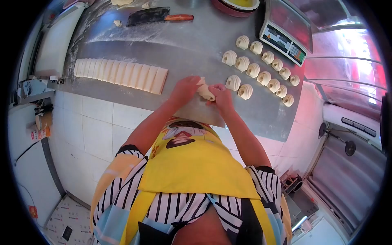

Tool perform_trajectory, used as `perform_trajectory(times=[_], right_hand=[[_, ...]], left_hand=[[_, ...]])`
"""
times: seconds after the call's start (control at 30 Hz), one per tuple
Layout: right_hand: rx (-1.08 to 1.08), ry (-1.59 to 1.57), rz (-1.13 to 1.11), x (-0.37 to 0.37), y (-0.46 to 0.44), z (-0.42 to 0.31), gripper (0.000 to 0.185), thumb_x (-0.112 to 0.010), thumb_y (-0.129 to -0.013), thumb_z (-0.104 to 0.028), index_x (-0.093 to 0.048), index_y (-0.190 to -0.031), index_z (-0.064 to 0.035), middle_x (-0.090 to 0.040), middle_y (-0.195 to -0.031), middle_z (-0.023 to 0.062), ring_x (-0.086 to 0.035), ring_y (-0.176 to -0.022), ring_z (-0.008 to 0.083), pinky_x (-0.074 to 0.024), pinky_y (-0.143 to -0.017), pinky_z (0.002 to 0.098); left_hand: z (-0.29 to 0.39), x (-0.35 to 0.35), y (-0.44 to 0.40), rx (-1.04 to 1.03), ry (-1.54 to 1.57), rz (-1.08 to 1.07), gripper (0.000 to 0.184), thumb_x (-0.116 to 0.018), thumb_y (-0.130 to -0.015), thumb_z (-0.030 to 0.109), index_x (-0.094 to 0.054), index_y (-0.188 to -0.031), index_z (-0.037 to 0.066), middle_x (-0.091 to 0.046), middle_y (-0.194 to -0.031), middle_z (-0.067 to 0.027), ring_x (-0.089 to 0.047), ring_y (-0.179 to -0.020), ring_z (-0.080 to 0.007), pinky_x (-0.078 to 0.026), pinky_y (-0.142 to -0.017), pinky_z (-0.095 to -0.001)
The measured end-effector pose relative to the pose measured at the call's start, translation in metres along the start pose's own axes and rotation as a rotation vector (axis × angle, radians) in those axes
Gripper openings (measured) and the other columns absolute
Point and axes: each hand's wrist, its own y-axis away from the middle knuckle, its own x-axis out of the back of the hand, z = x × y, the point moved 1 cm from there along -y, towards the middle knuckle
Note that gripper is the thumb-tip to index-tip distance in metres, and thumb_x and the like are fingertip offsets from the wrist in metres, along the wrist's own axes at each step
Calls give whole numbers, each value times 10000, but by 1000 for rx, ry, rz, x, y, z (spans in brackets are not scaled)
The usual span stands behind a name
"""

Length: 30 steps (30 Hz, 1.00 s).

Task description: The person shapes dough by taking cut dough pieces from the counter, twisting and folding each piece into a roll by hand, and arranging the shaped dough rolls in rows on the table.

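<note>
Pinched between both hands in the head view, one piece of dough [206, 93] is held over the near edge of the steel table [192, 53]; the left hand [187, 89] closes its fingers on one end and the right hand [221, 97] on the other. Its long axis runs obliquely, from the far-left end at the left fingertips to the near-right end at the right fingers, so its middle lies bare in the narrow gap between the hands. To the left lies a row of cut dough strips [120, 76], each strip running far to near. Coiled rolls [252, 70] stand to the right, the closest just beside the right hand. Farther off are a cleaver [149, 16], left, and a scale [282, 43], right.
</note>
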Motion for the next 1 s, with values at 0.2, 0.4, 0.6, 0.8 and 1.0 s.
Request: perform_trajectory(times=[0.2, 0.4, 0.6, 0.8, 1.0], right_hand=[[839, 623, -277, -1, 28, -7, 427, -623, -792, -86, -499, -1199, -49, -633, -866, 55, -612, -784, 206, -510, -773, 307], [685, 872, 71, -12, 37, -48, 263, -648, -784, -87, -608, -1039, -37, -639, -894, 38, -595, -772, 185, -505, -740, 306], [-10, -28, -89, 8, -27, -22, 207, -587, -867, -157, -587, -1030, -31, -634, -915, 61, -618, -780, 170, -519, -717, 304], [-163, -212, -325, 6, -41, -10, 248, -525, -885, -213, -578, -1053, -39, -635, -912, 74, -640, -801, 190, -556, -652, 364], [-158, 113, -154, -1, -25, -17, 321, -523, -890, -323, -590, -1006, -32, -624, -853, 84, -614, -676, 169, -537, -557, 329]], left_hand=[[-27, -9, 1, 712, 783, -194, 240, -609, -778, 149, -585, -978, 18, -633, -834, -169, -629, -696, -263, -483, -644, -339], [10, 2, -8, 423, 391, -314, 190, -566, -787, 87, -602, -962, 25, -610, -731, -124, -596, -689, -320, -470, -646, -353], [22, 2, 7, 82, 425, -197, 150, -603, -736, 47, -580, -881, 18, -544, -917, -109, -548, -756, -273, -448, -673, -322], [6, -11, 4, 231, 603, -65, 240, -639, -730, 16, -506, -929, 39, -489, -1015, -84, -498, -739, -162, -434, -659, -274], [-6, -18, 1, 517, 851, -198, 384, -644, -769, 71, -528, -1136, 58, -576, -979, -73, -530, -792, -123, -454, -719, -276]])
